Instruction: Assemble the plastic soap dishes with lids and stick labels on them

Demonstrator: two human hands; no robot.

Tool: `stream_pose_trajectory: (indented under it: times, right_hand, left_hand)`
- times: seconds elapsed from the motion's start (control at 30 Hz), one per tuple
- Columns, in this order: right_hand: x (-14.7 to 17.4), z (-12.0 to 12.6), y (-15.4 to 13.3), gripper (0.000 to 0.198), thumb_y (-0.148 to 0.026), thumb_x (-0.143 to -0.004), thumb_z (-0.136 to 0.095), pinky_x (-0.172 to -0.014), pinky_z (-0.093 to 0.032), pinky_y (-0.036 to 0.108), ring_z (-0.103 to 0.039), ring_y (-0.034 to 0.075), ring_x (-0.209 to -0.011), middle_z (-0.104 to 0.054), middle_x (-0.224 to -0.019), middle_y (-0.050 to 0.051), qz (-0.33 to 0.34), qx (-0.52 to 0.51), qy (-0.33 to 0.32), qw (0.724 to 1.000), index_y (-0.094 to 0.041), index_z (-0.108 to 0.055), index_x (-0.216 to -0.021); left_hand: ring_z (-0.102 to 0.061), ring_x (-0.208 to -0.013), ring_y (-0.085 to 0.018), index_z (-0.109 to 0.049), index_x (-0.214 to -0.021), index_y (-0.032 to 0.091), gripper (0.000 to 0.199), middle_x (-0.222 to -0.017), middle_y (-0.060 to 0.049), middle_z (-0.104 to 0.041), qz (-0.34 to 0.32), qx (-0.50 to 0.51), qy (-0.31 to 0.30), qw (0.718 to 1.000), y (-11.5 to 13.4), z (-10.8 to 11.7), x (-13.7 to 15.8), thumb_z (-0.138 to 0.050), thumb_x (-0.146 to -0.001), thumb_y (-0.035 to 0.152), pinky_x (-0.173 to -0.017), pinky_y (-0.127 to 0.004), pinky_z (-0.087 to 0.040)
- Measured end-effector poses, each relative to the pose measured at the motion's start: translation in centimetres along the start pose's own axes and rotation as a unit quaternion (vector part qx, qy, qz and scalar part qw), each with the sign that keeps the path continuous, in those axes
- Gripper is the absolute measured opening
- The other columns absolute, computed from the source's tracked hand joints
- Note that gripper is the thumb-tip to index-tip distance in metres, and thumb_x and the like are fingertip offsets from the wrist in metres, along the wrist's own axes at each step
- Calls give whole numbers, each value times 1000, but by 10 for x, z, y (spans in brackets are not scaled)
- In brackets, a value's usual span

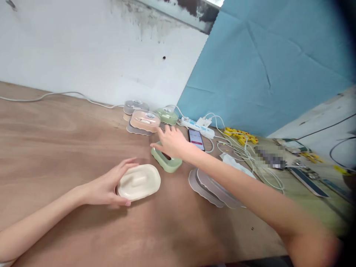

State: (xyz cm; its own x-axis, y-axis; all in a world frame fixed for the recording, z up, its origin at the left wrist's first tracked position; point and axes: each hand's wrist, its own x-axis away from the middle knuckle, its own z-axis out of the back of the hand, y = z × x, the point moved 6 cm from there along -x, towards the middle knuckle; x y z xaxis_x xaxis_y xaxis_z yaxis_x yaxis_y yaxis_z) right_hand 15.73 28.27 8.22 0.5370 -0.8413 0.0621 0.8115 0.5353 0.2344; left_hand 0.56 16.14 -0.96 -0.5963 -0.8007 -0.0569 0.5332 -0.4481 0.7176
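Note:
My left hand is closed around the left end of a shallow cream oval dish, which looks like a soap dish, with thumb and fingers on opposite sides. My right hand stretches over a green oval ring-shaped piece, fingers apart; whether the thumb touches its rim I cannot tell. Just beyond those fingertips stand lidded oval boxes with labels: a peach one, a grey one and a green one. Under my right forearm lie grey oval pieces, partly hidden.
A phone lies beside a white power strip with tangled white cables. Yellow pieces and a dark flat bar lie at the right. A white wall and blue sheet bound the wooden table.

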Motion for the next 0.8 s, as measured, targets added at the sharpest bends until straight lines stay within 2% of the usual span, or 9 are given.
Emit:
stream_pose_trajectory:
  times: [0.07, 0.1, 0.23, 0.37, 0.47, 0.53, 0.57, 0.67, 0.8]
  right_hand:
    - [24, -20, -3, 71, -57, -93, -45, -89, -42, 49, -55, 42, -112, -56, -121, 28, -4, 18, -51, 999, -7, -38, -143]
    - [33, -30, -4, 71, -58, -92, -47, -88, -42, 48, -56, 43, -110, -57, -118, 29, 1, 17, -68, 998, -8, -41, -141]
    - [49, -51, -7, 70, -54, -89, -54, -90, -40, 49, -52, 43, -115, -50, -127, 24, 50, 1, -79, 996, -21, -34, -147]
    - [55, -43, -7, 82, -49, -81, -65, -85, -44, 46, -55, 37, -105, -47, -120, 19, 65, -130, -62, 987, -26, -26, -150]
    - [66, -25, -10, 84, -41, -79, -68, -86, -45, 46, -48, 34, -112, -42, -124, 18, 39, -222, 23, 974, -25, -24, -149]
    - [78, -17, -25, 91, -37, -74, -72, -93, -42, 50, -39, 37, -123, -37, -132, 20, 84, -227, 70, 968, -23, -25, -150]
    - [84, -17, -37, 93, -37, -71, -74, -95, -41, 51, -36, 38, -124, -36, -134, 21, 127, -218, 67, 965, -21, -27, -149]
    - [97, -27, -66, 86, -36, -69, -73, -93, -41, 54, -42, 37, -115, -41, -131, 21, 234, -194, 1, 953, -22, -37, -145]
    - [91, -35, -77, 85, -34, -70, -72, -90, -44, 51, -46, 35, -111, -39, -133, 19, 278, -205, -53, 937, -27, -36, -147]
  left_hand:
    - [-18, -146, -38, -6, -151, 25, 105, -160, -19, -12, 14, 5, 35, 999, -11, 1, 2, -74, -75, 51, -114, -57, -29]
    - [-21, -146, -38, -2, -152, 24, 110, -159, -19, -15, 21, 5, 41, 999, -16, 2, 3, -74, -74, 53, -114, -57, -28]
    - [-19, -147, -35, 2, -154, 23, 112, -160, -18, -17, 57, 12, 4, 998, -20, 4, 3, -71, -76, 55, -117, -55, -24]
    - [-3, -149, -36, 3, -155, 22, 117, -162, -15, -7, 87, -13, -60, 994, -12, 5, 2, -73, -73, 58, -119, -57, -14]
    - [5, -148, -39, 6, -155, 17, 123, -162, -18, 2, 79, -34, -81, 993, -6, 3, 1, -73, -71, 60, -119, -58, -7]
    - [4, -148, -40, 10, -154, 18, 129, -162, -18, 4, 63, -25, -66, 996, -4, 3, 0, -77, -68, 58, -119, -59, -8]
    - [2, -148, -41, 13, -153, 20, 133, -162, -18, 5, 55, -14, -56, 997, -4, 3, 1, -79, -65, 57, -118, -59, -10]
    - [0, -148, -40, 22, -151, 26, 143, -162, -17, 11, 36, 39, -40, 998, -9, 3, 5, -83, -59, 60, -117, -59, -17]
    - [-4, -149, -38, 20, -150, 31, 139, -162, -16, 9, 29, 68, -34, 997, -17, 2, 10, -81, -60, 62, -116, -59, -22]
